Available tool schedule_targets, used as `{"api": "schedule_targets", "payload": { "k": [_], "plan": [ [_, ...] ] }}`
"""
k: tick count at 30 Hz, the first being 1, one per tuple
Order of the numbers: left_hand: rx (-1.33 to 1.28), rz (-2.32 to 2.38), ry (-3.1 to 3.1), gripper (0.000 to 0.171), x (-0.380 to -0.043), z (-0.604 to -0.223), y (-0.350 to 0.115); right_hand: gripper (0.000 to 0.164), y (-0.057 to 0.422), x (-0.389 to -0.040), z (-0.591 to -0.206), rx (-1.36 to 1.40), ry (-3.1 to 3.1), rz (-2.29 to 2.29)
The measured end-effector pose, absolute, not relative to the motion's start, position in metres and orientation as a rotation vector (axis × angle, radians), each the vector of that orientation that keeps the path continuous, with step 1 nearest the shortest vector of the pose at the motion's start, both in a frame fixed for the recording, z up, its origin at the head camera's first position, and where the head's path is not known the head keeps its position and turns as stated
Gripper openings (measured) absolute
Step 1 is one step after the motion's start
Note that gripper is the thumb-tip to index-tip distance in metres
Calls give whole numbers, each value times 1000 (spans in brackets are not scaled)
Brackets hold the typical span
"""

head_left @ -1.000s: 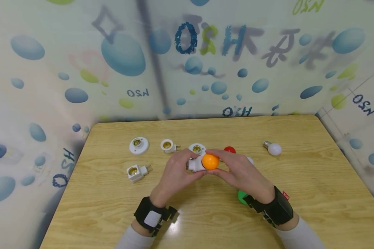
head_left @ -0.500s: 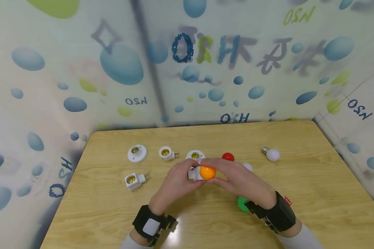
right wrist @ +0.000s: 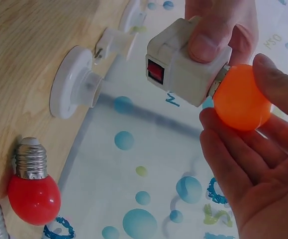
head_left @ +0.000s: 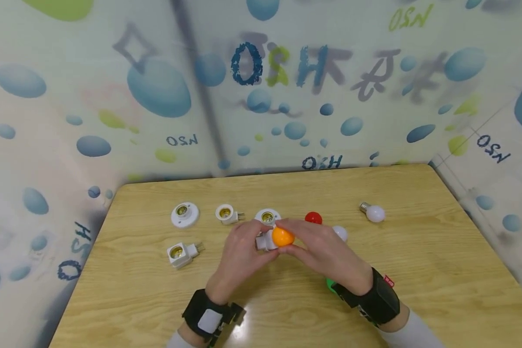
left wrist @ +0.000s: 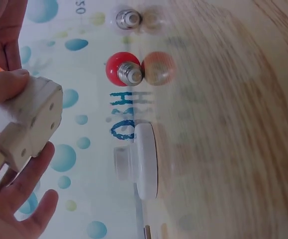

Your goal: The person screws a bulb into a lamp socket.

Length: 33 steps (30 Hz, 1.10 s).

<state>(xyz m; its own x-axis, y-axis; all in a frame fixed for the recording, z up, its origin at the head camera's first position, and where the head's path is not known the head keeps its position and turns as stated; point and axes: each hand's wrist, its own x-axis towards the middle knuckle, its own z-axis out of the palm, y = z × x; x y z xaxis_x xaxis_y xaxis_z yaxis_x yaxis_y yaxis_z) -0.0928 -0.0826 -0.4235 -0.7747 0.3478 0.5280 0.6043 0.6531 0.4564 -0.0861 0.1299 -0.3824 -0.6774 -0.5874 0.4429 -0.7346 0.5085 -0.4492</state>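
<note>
My left hand grips a white plug-in lamp socket with a red switch on its side. In the left wrist view, its prongs point down past my fingers. My right hand holds an orange light bulb between thumb and fingers. The bulb's metal base is partly visible at the socket's mouth, so bulb and socket are joined or touching; how deep the base sits cannot be seen. Both hands are above the middle of the table, just in front of a round white lamp holder.
Another round holder, a small plug-in socket and a square one lie left on the table. Toward the right are a red bulb, white bulbs and a green bulb, half hidden by my right wrist.
The head view has shifted slightly, moving the whole scene left and down in the picture. Both hands keep hold of the socket and orange bulb, with little visible change between them.
</note>
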Motion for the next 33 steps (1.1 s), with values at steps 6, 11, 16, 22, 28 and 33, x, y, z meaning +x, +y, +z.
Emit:
{"api": "schedule_targets", "payload": {
  "k": [6, 11, 16, 22, 28, 33],
  "plan": [
    [-705, -840, -2497, 45, -93, -421, -82, 54, 127, -87, -387, 1074, -2457, 906],
    [-703, -851, -2512, 44, -93, -419, -83, 55, 127, -88, -385, 1017, -2484, 919],
    [-699, -1053, -2660, 44, -93, -416, -87, 67, 134, -89, -381, 996, -2658, 967],
    [-700, -1170, -2754, 42, -96, -413, -91, 64, 139, -91, -382, 1158, -2689, 965],
    [-717, -1106, -2755, 42, -98, -414, -89, 54, 136, -93, -382, 1145, -2616, 963],
    [-705, -1010, -2661, 44, -94, -414, -90, 50, 133, -88, -382, 1115, -2508, 992]
  ]
}}
